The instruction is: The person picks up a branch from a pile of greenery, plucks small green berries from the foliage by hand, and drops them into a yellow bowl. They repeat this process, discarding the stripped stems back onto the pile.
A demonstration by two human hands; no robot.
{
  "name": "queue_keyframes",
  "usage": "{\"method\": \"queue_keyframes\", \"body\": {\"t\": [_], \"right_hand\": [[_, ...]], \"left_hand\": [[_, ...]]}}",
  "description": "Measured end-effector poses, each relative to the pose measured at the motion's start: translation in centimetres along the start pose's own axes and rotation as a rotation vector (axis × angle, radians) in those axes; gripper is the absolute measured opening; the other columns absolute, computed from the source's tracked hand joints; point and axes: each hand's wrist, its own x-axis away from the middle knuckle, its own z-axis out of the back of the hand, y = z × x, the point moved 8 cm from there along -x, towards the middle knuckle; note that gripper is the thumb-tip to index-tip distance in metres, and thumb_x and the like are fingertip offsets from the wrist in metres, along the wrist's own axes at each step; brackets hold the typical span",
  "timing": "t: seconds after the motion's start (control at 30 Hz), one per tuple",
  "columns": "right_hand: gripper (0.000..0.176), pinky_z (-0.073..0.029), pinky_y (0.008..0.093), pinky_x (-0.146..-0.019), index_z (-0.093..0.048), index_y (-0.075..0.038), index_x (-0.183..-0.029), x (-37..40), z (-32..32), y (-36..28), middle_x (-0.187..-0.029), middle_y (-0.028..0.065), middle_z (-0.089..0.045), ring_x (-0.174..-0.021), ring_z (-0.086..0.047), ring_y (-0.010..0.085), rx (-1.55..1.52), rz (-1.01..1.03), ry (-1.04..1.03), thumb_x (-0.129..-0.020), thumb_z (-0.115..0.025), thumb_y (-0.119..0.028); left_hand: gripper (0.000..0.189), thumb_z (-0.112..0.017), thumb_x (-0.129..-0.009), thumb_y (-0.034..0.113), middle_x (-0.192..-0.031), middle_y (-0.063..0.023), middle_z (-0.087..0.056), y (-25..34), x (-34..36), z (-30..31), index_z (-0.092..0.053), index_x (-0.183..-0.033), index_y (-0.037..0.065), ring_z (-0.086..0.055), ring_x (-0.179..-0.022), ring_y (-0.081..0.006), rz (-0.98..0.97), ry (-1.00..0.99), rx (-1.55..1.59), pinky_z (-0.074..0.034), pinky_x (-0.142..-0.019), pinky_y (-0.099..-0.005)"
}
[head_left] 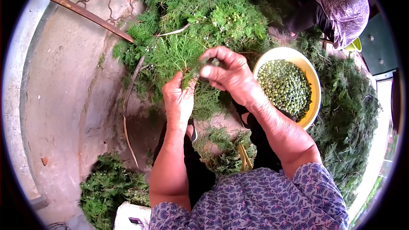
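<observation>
My left hand pinches the stem of a feathery green conifer sprig, which fans out above the fingers. Just to the right, my right hand is closed, thumb and fingers curled around small green cones that are partly hidden and blurred. Beside my right forearm stands a yellow bucket, holding many small round green cones. A large heap of cut conifer branches lies beyond both hands.
Another person sits at the upper right, near a yellow-green container. More cut branches lie right of the bucket and a smaller pile at lower left. A rusty metal bar crosses the upper left. A long bare stick lies on the concrete.
</observation>
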Motion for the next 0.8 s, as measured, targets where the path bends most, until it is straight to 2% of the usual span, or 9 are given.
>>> {"method": "queue_keyframes", "body": {"t": [0.13,0.2,0.33,0.4,0.47,0.6,0.63,0.73,0.8], "right_hand": [[0.017,-0.042,0.0192,-0.050,-0.060,-0.005,-0.095,-0.3,-1.1,-1.1,-0.076,-0.0007,-0.058,-0.057,-0.049,0.0039,0.486,0.486,-0.009,-0.079,-0.065,-0.010],[0.014,-0.034,0.0177,-0.043,-0.061,-0.005,-0.094,-0.6,-0.7,0.9,-0.066,-0.0012,-0.053,-0.051,-0.045,0.0036,0.041,-0.039,-0.027,-0.084,-0.060,-0.015],[0.013,-0.027,0.0190,-0.039,-0.059,-0.003,-0.089,-0.9,-0.1,2.6,-0.065,0.0028,-0.056,-0.044,-0.038,0.0065,-0.564,-0.191,-0.082,-0.088,-0.054,-0.015],[0.014,-0.028,0.0196,-0.039,-0.056,-0.001,-0.094,-1.3,0.9,1.4,-0.073,0.0052,-0.056,-0.045,-0.039,0.0079,-0.710,-0.123,-0.065,-0.089,-0.051,-0.013],[0.013,-0.035,0.0201,-0.044,-0.055,-0.001,-0.097,-1.1,2.7,-0.3,-0.075,0.0042,-0.054,-0.056,-0.047,0.0099,-0.565,-0.030,0.040,-0.088,-0.053,-0.010],[0.013,-0.042,0.0221,-0.050,-0.057,0.000,-0.095,-0.1,8.6,-1.7,-0.077,0.0059,-0.056,-0.061,-0.052,0.0125,-0.210,-0.052,0.217,-0.085,-0.052,-0.006],[0.014,-0.042,0.0224,-0.052,-0.057,-0.001,-0.097,0.8,10.8,-2.2,-0.079,0.0066,-0.056,-0.064,-0.053,0.0131,-0.073,-0.037,0.282,-0.084,-0.052,-0.005],[0.016,-0.039,0.0206,-0.052,-0.056,-0.002,-0.097,4.4,18.3,-3.1,-0.079,0.0039,-0.054,-0.066,-0.050,0.0100,0.103,-0.017,0.447,-0.081,-0.053,-0.005],[0.024,-0.042,0.0234,-0.061,-0.056,-0.003,-0.104,7.8,23.2,-3.3,-0.088,0.0048,-0.056,-0.074,-0.052,0.0111,0.538,-0.151,0.549,-0.080,-0.055,-0.008]], "left_hand": [[0.015,-0.062,-0.078,0.004,-0.064,-0.0013,-0.058,1.1,0.2,-0.3,-0.060,-0.093,0.002,-0.044,-0.056,-0.0072,-0.016,-0.012,-0.104,-0.037,-0.050,-0.0254],[0.008,-0.057,-0.083,0.001,-0.076,0.0008,-0.059,-0.3,0.3,-0.7,-0.060,-0.090,-0.002,-0.050,-0.067,-0.0076,0.016,-0.100,0.146,-0.040,-0.061,-0.0242],[0.008,-0.060,-0.080,0.001,-0.078,-0.0048,-0.063,-1.1,0.3,-0.9,-0.062,-0.088,0.001,-0.053,-0.067,-0.0105,0.109,-0.071,0.611,-0.042,-0.062,-0.0230],[0.011,-0.060,-0.082,0.004,-0.085,-0.0061,-0.065,-1.0,0.3,-0.5,-0.064,-0.092,0.003,-0.057,-0.073,-0.0121,0.077,-0.075,0.559,-0.043,-0.067,-0.0234],[0.011,-0.064,-0.081,0.013,-0.085,-0.0047,-0.065,-2.0,0.5,1.1,-0.066,-0.088,0.004,-0.058,-0.078,-0.0130,0.270,0.171,0.181,-0.045,-0.069,-0.0267],[0.047,-0.072,-0.074,0.031,-0.099,0.0020,-0.058,-1.3,1.3,1.3,-0.049,-0.110,0.012,-0.053,-0.091,-0.0135,0.606,0.329,0.502,-0.045,-0.064,-0.0298],[0.062,-0.074,-0.072,0.033,-0.111,-0.0005,-0.053,-2.1,1.1,1.0,-0.037,-0.119,0.013,-0.050,-0.099,-0.0159,0.606,0.264,0.588,-0.047,-0.066,-0.0311],[0.063,-0.075,-0.071,0.033,-0.115,-0.0057,-0.050,-2.8,0.4,0.9,-0.039,-0.116,0.009,-0.048,-0.104,-0.0185,0.568,0.281,0.774,-0.048,-0.073,-0.0346],[0.072,-0.074,-0.070,0.038,-0.125,-0.0110,-0.043,-4.4,0.4,1.1,-0.037,-0.122,0.004,-0.043,-0.111,-0.0219,0.614,0.262,0.787,-0.045,-0.085,-0.0396]]}}
